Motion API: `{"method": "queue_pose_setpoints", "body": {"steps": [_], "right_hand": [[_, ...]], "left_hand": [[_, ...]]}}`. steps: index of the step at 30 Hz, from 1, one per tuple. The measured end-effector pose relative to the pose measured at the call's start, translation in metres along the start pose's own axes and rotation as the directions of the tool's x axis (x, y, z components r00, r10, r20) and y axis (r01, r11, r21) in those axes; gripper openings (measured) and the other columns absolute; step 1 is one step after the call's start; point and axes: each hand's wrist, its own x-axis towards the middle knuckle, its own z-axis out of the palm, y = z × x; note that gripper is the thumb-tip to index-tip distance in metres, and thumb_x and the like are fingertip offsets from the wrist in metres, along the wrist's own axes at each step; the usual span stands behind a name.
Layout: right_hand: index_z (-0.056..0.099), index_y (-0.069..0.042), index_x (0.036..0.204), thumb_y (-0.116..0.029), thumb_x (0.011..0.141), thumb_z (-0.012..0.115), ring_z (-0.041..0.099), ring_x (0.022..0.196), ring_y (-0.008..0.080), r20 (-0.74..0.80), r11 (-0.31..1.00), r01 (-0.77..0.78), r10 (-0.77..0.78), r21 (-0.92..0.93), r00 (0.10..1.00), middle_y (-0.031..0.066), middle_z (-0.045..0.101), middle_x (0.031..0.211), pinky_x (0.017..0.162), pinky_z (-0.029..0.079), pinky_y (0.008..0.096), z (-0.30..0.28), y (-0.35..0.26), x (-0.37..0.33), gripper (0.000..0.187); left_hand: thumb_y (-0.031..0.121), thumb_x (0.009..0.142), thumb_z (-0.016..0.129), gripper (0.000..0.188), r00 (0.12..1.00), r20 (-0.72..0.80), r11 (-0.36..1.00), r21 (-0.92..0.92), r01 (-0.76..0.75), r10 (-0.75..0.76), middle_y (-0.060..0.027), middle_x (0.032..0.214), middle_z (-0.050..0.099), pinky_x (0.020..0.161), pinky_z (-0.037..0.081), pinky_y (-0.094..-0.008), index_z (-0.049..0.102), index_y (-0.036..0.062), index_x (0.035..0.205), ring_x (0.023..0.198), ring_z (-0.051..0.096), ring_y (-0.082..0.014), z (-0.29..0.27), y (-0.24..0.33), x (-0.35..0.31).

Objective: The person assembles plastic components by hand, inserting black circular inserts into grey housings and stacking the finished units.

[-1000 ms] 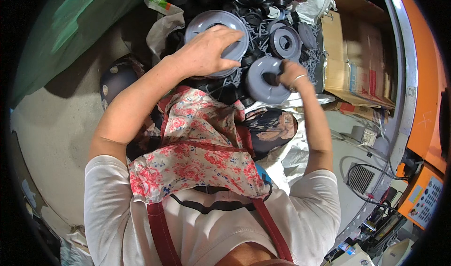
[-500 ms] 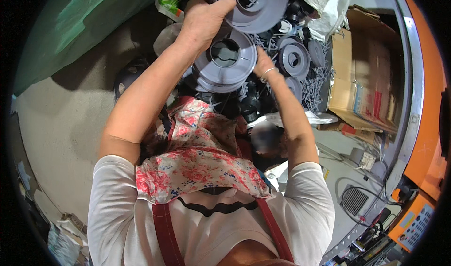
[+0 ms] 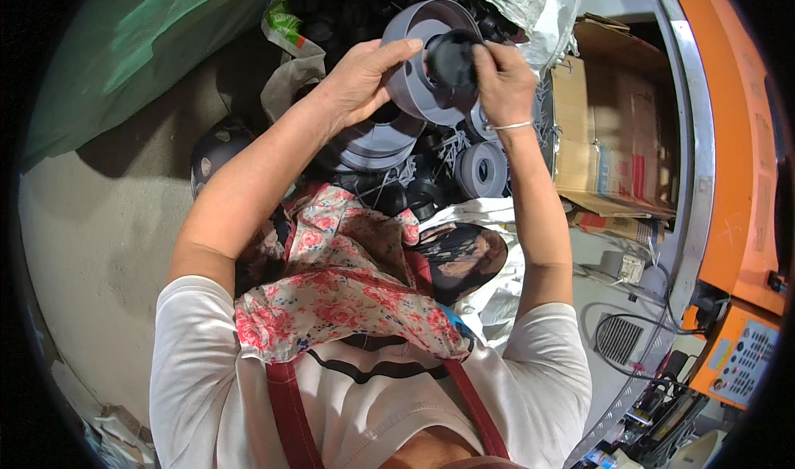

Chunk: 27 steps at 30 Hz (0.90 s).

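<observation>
upper centre of frame: grey ring, tilted | left hand: fingers clasping its left wall | right hand: fingers pinching blurred black cap over its opening, seating unclear | risk: skewed angle could make the cap catch or slip

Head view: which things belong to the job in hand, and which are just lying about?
Likely in the job:
grey ring in left hand
black part in right hand
stacked grey rings

Apparently not involved:
cardboard box
green sheet
</observation>
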Motion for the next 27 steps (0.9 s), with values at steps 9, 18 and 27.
{"method": "queue_pose_setpoints", "body": {"steps": [9,18,27], "right_hand": [[0.043,0.002,0.119,-0.03,0.055,0.08,0.052,0.1,0.0371,0.574,0.994,0.076,-0.018,-0.077,0.818,0.0226,0.052,0.107,0.086,0.044,0.0387,-0.023,-0.044,0.0,0.081],[0.042,0.004,0.122,-0.03,0.068,0.077,0.06,0.083,0.0292,0.534,0.999,-0.032,0.033,-0.012,0.845,0.0213,0.057,0.103,0.074,0.05,0.0348,-0.026,-0.052,-0.011,0.073],[0.052,0.013,0.102,-0.043,0.083,0.059,0.056,0.047,0.0142,0.784,0.293,-0.937,0.53,0.189,0.324,0.0119,0.06,0.071,0.039,0.045,0.0252,-0.019,-0.05,-0.02,0.059]], "left_hand": [[0.026,0.084,0.062,0.038,0.992,0.115,0.98,0.199,0.019,-0.043,-0.0066,0.096,0.061,0.073,0.052,-0.0264,0.053,-0.002,0.107,0.083,0.061,-0.0121,-0.01,0.003,-0.019],[0.027,0.083,0.064,0.041,0.981,0.196,0.986,0.165,-0.037,0.004,-0.0041,0.096,0.058,0.074,0.049,-0.0231,0.051,-0.0005,0.11,0.083,0.057,-0.0095,-0.006,0.001,-0.03],[0.019,0.079,0.068,0.05,0.965,0.217,0.78,0.574,-0.248,0.146,-0.0044,0.102,0.055,0.079,0.045,-0.0255,0.044,-0.0003,0.119,0.09,0.053,-0.0097,-0.003,-0.005,-0.037]]}}
